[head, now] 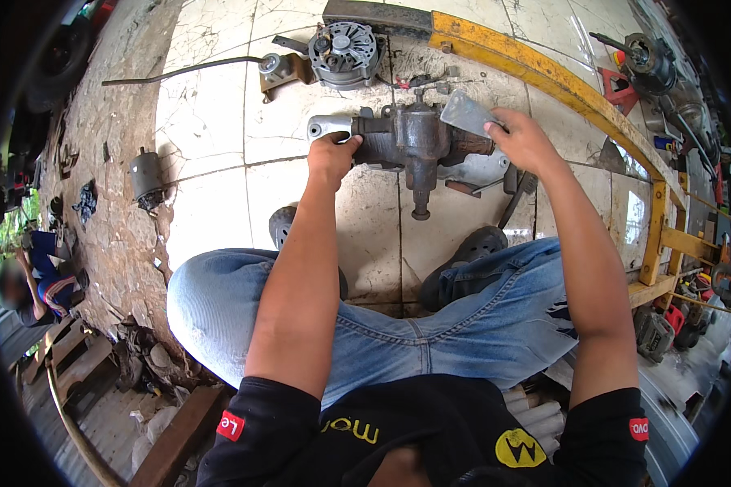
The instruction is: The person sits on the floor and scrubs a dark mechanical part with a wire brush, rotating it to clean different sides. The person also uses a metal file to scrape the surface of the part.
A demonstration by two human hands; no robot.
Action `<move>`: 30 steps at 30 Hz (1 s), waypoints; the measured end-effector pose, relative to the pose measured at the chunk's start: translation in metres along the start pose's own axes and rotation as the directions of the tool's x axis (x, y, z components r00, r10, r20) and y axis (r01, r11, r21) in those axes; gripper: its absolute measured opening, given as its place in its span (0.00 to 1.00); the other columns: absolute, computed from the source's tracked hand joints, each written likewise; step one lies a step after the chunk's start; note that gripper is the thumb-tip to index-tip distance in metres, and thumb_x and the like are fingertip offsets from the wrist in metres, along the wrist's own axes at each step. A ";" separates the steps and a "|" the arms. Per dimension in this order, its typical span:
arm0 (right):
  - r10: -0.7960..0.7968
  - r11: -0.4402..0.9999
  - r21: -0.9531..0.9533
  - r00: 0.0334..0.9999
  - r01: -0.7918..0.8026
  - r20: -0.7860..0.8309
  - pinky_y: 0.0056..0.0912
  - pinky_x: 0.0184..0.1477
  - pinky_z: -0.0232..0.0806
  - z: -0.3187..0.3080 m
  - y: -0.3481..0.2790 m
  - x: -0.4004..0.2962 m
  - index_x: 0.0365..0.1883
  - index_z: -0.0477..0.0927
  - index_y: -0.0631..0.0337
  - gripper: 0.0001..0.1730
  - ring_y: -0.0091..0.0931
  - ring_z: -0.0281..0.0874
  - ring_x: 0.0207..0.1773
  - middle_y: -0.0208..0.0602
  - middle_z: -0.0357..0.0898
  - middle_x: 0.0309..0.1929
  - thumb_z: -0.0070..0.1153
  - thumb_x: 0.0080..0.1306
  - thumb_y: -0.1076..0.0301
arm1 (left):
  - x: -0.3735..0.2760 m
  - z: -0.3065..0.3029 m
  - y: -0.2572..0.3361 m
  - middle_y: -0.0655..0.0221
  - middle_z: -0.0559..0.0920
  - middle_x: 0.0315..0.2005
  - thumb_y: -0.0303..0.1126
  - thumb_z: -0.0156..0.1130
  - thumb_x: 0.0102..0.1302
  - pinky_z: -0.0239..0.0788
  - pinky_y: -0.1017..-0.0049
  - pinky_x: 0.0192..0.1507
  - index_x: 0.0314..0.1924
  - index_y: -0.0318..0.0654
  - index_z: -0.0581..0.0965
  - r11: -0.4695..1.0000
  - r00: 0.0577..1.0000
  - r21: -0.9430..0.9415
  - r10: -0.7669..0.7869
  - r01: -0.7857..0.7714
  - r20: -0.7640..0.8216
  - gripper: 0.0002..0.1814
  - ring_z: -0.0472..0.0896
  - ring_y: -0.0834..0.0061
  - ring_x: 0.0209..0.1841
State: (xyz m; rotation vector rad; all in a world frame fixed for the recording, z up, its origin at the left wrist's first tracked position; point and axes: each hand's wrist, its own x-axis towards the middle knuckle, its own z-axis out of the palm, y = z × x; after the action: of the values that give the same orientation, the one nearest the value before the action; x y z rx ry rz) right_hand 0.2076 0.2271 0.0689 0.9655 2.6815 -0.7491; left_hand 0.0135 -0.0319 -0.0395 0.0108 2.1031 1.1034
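Observation:
A dark, greasy steering gearbox lies on the tiles before me, its splined shaft pointing towards me. My left hand grips its left end, with the thumb on the dark housing beside a silver metal lug. Pinched in my right hand is a flat grey plate, like a scraper blade, held over the gearbox's right end. Whether the plate touches the metal, I cannot tell. Near that end lie a wire brush and a tool with a brown handle.
An alternator and a bracketed part with a long bent rod lie beyond the gearbox. A yellow steel beam curves along the right. A cylindrical metal part stands at left. Another person sits at the far left.

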 end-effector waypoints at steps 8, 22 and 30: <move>0.015 1.000 0.003 1.000 -0.015 -0.014 0.46 0.61 0.65 -0.004 -0.009 0.001 0.57 0.78 0.52 0.23 0.44 0.74 0.60 0.49 0.78 0.55 0.51 0.68 0.52 | -0.002 -0.002 -0.003 0.59 0.84 0.45 0.40 0.68 0.64 0.78 0.76 0.39 0.58 0.30 0.76 0.998 0.999 0.058 0.023 -0.020 -0.049 0.27 0.83 0.72 0.40; 0.072 0.833 0.546 0.996 -0.087 0.050 0.26 0.24 0.61 0.001 -0.038 0.001 0.61 0.67 0.65 0.30 0.21 0.67 0.23 0.31 0.71 0.26 0.59 0.65 0.58 | -0.003 0.001 -0.001 0.60 0.85 0.41 0.42 0.68 0.64 0.78 0.75 0.36 0.55 0.32 0.79 0.990 0.997 0.129 0.060 -0.052 -0.057 0.25 0.83 0.73 0.36; -0.102 0.967 0.226 0.990 0.122 -0.097 0.43 0.45 0.70 0.036 -0.055 0.018 0.45 0.79 0.63 0.18 0.44 0.80 0.41 0.49 0.83 0.34 0.61 0.58 0.63 | 0.000 0.004 -0.005 0.61 0.86 0.39 0.44 0.68 0.63 0.77 0.75 0.35 0.56 0.33 0.79 0.986 0.994 0.146 0.093 -0.084 -0.055 0.26 0.83 0.75 0.31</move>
State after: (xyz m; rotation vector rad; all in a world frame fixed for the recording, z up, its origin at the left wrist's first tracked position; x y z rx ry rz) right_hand 0.1589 0.1823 0.0538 0.9202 2.7873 -1.0880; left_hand 0.0173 -0.0326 -0.0443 0.1420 2.2525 1.0130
